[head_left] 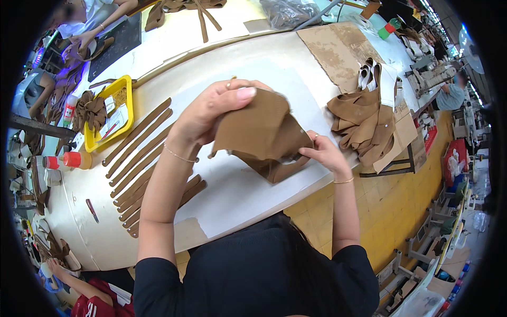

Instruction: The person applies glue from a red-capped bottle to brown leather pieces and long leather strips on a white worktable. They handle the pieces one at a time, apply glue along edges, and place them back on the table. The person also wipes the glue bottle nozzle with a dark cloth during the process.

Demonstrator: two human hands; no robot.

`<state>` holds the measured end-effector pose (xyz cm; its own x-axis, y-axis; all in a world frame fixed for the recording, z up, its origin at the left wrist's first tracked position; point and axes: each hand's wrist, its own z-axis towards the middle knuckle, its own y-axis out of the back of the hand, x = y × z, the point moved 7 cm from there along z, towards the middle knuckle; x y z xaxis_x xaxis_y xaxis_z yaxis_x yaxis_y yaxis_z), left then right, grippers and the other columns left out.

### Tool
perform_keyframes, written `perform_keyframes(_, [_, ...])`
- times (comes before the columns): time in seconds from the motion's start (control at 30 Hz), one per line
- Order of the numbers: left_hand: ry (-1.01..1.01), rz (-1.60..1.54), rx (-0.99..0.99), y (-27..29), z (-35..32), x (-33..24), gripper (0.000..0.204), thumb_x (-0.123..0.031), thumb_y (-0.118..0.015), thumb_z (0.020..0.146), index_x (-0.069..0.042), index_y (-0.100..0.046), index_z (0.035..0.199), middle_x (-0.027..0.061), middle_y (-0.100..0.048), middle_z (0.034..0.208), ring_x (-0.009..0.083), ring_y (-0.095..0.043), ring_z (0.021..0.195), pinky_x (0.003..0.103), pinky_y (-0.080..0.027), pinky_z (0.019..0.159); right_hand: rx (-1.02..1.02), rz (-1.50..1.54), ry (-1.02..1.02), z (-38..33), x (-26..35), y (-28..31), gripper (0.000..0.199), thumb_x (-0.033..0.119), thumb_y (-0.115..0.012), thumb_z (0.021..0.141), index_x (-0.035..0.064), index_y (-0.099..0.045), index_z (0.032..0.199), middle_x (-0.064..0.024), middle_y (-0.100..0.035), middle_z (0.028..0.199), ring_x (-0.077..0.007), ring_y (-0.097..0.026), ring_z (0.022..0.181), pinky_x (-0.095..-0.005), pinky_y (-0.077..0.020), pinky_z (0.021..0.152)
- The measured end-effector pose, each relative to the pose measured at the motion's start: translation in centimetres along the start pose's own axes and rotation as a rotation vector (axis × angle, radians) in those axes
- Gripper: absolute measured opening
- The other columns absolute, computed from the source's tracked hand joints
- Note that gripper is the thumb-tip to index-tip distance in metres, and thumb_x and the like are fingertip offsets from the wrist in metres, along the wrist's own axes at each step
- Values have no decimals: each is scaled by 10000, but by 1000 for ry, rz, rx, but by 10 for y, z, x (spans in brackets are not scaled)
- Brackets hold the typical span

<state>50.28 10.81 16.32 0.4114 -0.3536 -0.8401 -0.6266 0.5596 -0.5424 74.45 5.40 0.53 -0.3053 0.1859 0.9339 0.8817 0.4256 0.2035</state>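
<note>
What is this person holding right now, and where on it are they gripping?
A brown fabric piece: left hand grips its top edge, right hand pinches its lower right edge.

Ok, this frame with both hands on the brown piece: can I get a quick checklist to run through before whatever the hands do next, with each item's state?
1. Left hand has a grip on the tan-brown suede-like cut piece: ok, fingers curl over its top edge.
2. Right hand holds the same piece: ok, fingertips pinch its lower right edge.
3. Piece lifted off the white worktable: cannot tell, its lower part may rest there.
4. Row of long brown strips lying apart from the hands: ok, to the left.
5. Pile of tan cut pieces apart from the right hand: ok.
6. Yellow plastic tray out of the way: ok, far left.
</note>
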Motion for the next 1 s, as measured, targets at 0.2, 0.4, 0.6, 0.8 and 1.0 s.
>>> perform_keyframes(0.2, [-83,14,-48,-8,11,-17,314,-290,-607,921,-7,-594,1055,58,-645,961,87,-616,846,231,-509,754,22,49,-99,0,38,-23,307,-11,-600,830,-59,-591,1133,-79,-665,1030,-107,-595,903,-278,-475,851])
perform_keyframes(0.4, [-354,-330,-43,-12,-9,-53,330,-307,-608,920,-9,-597,1062,54,-642,988,97,-612,871,240,-500,768,-171,511,268,-36,-11,86,327,107,-506,911,-28,-531,1209,-103,-631,1121,-214,-626,978,-328,-511,868])
perform_keyframes(0.6, [-106,-212,-151,5,-59,26,366,-326,-676,861,8,-610,994,109,-566,1157,152,-541,1036,299,-437,903,-726,361,433,-28,68,178,351,241,-408,980,15,-541,1214,-128,-638,1072,-225,-650,902,-340,-558,773])
perform_keyframes(0.8, [227,338,-372,8,-120,175,322,-301,-687,862,3,-588,823,50,-510,1099,130,-466,959,283,-392,866,-133,17,252,135,106,136,242,251,-576,922,78,-637,1080,-53,-680,919,-151,-631,851,-273,-493,781])
perform_keyframes(1.0, [452,616,-246,7,-127,201,282,-247,-651,893,25,-642,966,55,-524,966,123,-492,818,268,-419,739,-420,-519,208,141,68,105,323,315,-627,884,2,-652,958,-76,-676,865,-147,-617,779,-277,-485,735])
